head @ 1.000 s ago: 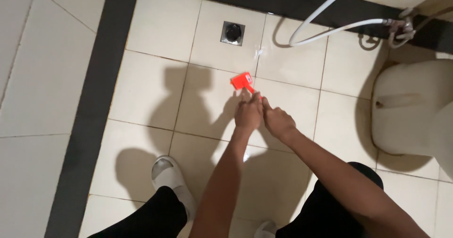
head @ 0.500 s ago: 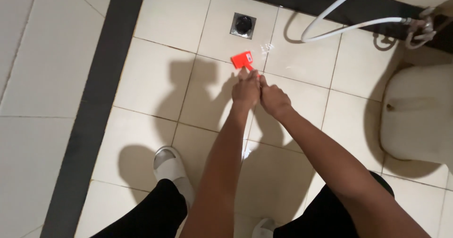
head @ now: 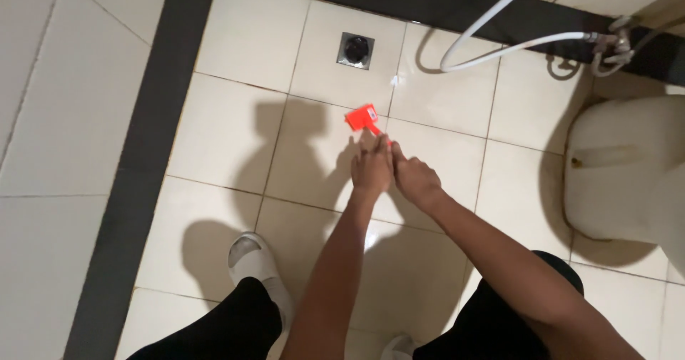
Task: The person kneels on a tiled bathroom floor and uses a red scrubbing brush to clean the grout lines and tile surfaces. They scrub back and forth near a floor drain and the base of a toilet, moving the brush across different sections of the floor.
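Observation:
My left hand [head: 372, 167] and my right hand [head: 414, 178] are pressed side by side, both wrapped around the handle of a long tool. Its red head [head: 362, 118] sticks out just past my fingers, over the cream floor tiles [head: 235, 139]. The handle itself is hidden under my hands. My arms reach forward from the bottom of the view, above my black trousers and a white slipper [head: 251, 260].
A square metal floor drain [head: 356, 49] lies beyond the red head. A white hose [head: 499, 46] loops to valves at the top right. A cream toilet base [head: 628, 171] stands at the right. A dark tile strip [head: 143, 167] runs down the left.
The view has shifted slightly; my hands and the red head stay together and sit a little farther from the drain than half a second ago.

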